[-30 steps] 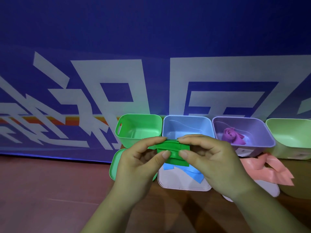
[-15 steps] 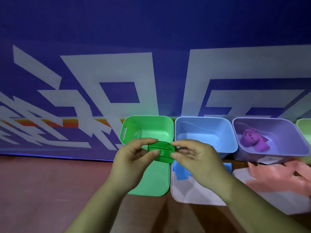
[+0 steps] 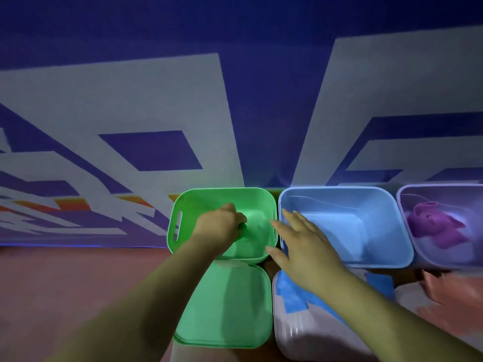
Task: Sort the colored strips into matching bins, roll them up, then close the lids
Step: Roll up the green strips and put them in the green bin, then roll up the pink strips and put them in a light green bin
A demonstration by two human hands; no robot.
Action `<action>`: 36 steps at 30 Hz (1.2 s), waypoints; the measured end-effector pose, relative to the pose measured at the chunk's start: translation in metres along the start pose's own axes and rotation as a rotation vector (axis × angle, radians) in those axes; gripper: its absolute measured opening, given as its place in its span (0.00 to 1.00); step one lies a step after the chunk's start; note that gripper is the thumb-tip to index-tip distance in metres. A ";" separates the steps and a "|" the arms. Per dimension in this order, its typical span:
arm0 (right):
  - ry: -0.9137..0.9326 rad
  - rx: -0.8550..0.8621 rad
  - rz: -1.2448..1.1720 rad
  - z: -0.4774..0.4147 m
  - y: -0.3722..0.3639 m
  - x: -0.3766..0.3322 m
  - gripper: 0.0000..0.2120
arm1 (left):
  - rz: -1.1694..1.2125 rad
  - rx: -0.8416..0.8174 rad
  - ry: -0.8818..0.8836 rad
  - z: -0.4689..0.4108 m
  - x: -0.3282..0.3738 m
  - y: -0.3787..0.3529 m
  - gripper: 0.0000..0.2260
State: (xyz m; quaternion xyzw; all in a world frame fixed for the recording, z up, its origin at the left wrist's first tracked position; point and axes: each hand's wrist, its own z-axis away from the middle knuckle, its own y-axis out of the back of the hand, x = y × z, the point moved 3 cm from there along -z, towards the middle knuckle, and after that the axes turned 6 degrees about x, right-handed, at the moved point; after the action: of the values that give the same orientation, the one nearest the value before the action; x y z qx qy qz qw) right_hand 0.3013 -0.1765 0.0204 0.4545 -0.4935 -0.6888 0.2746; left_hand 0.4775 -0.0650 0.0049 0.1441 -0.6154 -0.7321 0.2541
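My left hand point(image 3: 219, 224) reaches down inside the green bin point(image 3: 183, 205), fingers curled round the rolled green strip point(image 3: 243, 227), of which only a dark edge shows. My right hand point(image 3: 303, 241) hovers with straight fingers over the wall between the green bin and the blue bin point(image 3: 366, 202), holding nothing. The blue bin looks empty. A rolled purple strip point(image 3: 433, 226) lies in the purple bin point(image 3: 407, 194) at the right. A blue strip point(image 3: 290, 296) lies on a white lid point(image 3: 308, 333) under my right forearm. Pink strips point(image 3: 454, 291) lie at the right edge.
The green lid point(image 3: 230, 304) lies flat in front of the green bin. The bins stand in a row against a blue and white banner point(image 3: 156, 113). Reddish-brown tabletop point(image 3: 78, 283) stretches to the left.
My left hand has carried the rolled green strip forward and down into the green bin. My right hand has let go of it and opened. The view moved closer and to the left.
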 end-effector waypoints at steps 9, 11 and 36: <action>0.004 0.027 -0.035 -0.001 -0.012 0.005 0.34 | -0.018 -0.186 -0.011 -0.022 -0.004 -0.027 0.21; -0.001 0.014 -0.049 0.000 -0.010 0.005 0.35 | -0.011 -0.194 -0.003 -0.018 -0.003 -0.026 0.24; -0.346 0.095 -0.018 0.248 0.042 0.077 0.29 | 0.220 0.061 0.007 0.222 0.167 -0.032 0.32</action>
State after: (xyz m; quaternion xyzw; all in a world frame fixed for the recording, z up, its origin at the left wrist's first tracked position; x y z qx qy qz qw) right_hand 0.0428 -0.1487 0.0568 0.3458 -0.5614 -0.7351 0.1578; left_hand 0.2166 0.0309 0.0350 0.0857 -0.6486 -0.6802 0.3306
